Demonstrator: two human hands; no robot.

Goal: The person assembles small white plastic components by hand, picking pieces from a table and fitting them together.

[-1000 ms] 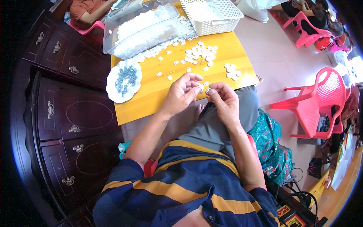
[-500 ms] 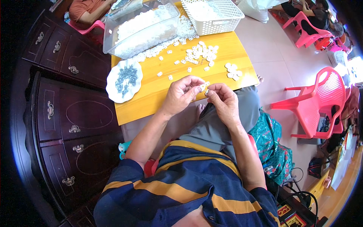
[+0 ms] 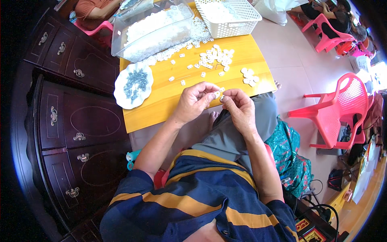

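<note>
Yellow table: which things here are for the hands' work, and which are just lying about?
Seem to belong:
- white pieces
- grey bits
- scalloped plate
- clear bin
- basket
- yellow table

Just around, I think:
- pink chair
- green bag
- dark cabinet

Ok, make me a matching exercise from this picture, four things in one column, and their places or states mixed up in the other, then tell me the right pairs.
Things
1. scalloped plate
2. clear plastic bin
3. left hand
4. large pink chair at right

Places or states
A. pinching a small white piece
B. standing on the tiled floor
C. bearing a scatter of blue-grey pieces
D. filled with white pieces, toward the far side of the wooden table

Pairs: 1-C, 2-D, 3-A, 4-B
</note>
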